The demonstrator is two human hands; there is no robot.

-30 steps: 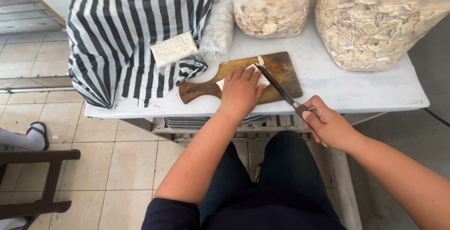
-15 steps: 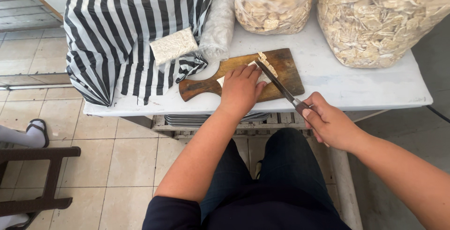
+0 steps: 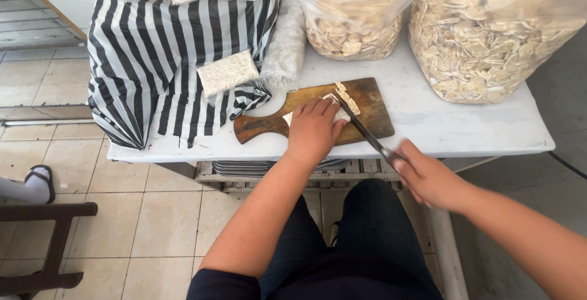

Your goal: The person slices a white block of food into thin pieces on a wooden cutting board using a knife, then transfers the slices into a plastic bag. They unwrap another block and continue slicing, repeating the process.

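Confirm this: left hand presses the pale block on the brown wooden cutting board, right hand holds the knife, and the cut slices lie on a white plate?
Not quite. The head view shows no plate: the cut slices lie on the brown wooden cutting board itself. The rest holds: left hand presses the pale block, right hand holds the knife.

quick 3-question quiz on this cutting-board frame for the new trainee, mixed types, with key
1. True or false: the left hand presses flat on the pale block on the wooden cutting board.
2. What does the right hand grip?
A. a spoon
B. a long knife
C. scissors
3. Fill in: cut slices lie on the board on the ______ side of the blade, away from the left hand.

Key
1. True.
2. B, held by the handle, blade angled across the board toward the block.
3. Right, toward the clear bag of chips.
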